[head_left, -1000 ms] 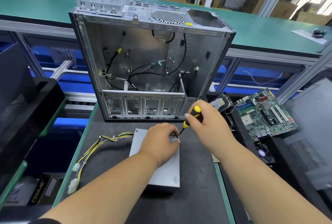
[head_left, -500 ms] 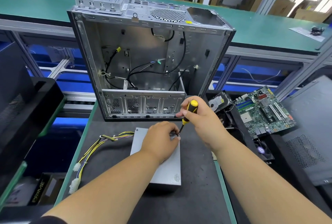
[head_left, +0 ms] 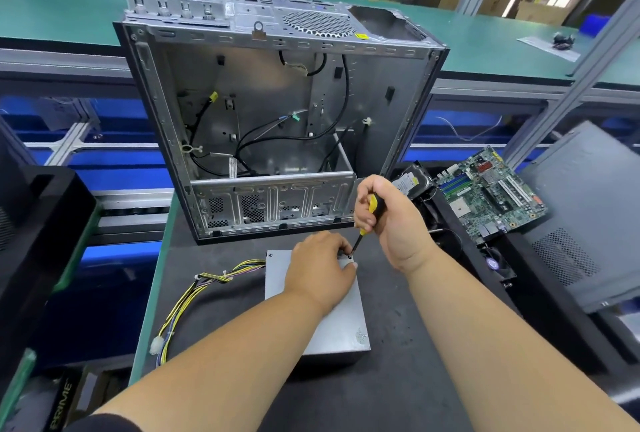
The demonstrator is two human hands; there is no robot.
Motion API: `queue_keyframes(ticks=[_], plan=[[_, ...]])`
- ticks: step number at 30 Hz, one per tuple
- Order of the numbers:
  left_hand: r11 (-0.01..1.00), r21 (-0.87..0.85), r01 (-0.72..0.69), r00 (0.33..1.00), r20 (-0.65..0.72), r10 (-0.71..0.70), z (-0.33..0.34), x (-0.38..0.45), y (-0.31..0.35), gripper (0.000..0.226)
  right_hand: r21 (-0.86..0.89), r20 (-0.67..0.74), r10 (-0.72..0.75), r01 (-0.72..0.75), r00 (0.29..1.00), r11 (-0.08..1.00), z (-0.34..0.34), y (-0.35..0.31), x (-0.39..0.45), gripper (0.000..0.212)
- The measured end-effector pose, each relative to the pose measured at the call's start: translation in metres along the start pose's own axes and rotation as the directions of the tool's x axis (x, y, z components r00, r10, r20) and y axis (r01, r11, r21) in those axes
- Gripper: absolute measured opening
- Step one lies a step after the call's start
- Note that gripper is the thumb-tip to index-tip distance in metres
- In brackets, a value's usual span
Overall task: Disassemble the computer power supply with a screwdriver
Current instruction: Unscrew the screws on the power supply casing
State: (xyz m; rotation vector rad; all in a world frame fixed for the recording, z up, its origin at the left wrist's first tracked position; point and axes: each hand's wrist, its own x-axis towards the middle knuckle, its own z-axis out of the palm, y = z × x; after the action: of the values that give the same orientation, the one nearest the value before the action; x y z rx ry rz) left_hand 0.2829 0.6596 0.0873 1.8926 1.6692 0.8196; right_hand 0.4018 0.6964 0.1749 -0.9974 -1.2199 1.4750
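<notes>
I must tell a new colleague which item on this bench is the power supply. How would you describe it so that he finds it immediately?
Start from the big open computer case standing on the dark mat. Directly in front of it, nearer the person, lies a flat grey metal box, the power supply, under the left hand. Unlike the green motherboard to the right, it is plain metal with a bundle of yellow and black wires leaving its left side.

Your two forearms are bare from wrist to elbow, and your left hand (head_left: pixel 320 267) and right hand (head_left: pixel 394 223) wear no gloves, rings or watch. A dark sleeve edge (head_left: pixel 104 423) shows at your left upper arm, at the lower border of the view.
</notes>
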Motion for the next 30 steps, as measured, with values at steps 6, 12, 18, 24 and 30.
queue_keyframes(ticks=[6, 12, 18, 24, 30], plan=[[1.000, 0.000, 0.015, 1.000, -0.019, -0.015, 0.001, 0.000, 0.000, 0.012, 0.037, 0.067, -0.058, 0.055, 0.996, 0.998, -0.012, 0.007, 0.002, 0.022], [0.998, 0.027, 0.061, 0.998, -0.033, -0.061, 0.004, 0.002, 0.003, 0.016, 0.062, 0.022, -0.045, 0.044, 0.999, 0.997, -0.019, 0.010, 0.001, 0.022], [0.990, 0.077, 0.119, 0.992, -0.040, -0.116, 0.008, 0.003, 0.006, 0.031, 0.128, -0.019, -0.114, 0.116, 0.993, 0.985, -0.015, 0.016, -0.001, 0.022], [0.985, 0.141, 0.095, 0.995, -0.053, -0.088, 0.008, 0.002, 0.007, 0.034, 0.137, 0.101, -0.124, 0.110, 0.987, 0.984, -0.012, 0.020, 0.000, 0.024], [0.993, 0.060, 0.105, 0.993, -0.063, -0.102, 0.009, 0.002, 0.006, 0.025, 0.204, 0.186, -0.107, 0.068, 0.977, 0.977, -0.021, 0.015, 0.009, 0.031]])
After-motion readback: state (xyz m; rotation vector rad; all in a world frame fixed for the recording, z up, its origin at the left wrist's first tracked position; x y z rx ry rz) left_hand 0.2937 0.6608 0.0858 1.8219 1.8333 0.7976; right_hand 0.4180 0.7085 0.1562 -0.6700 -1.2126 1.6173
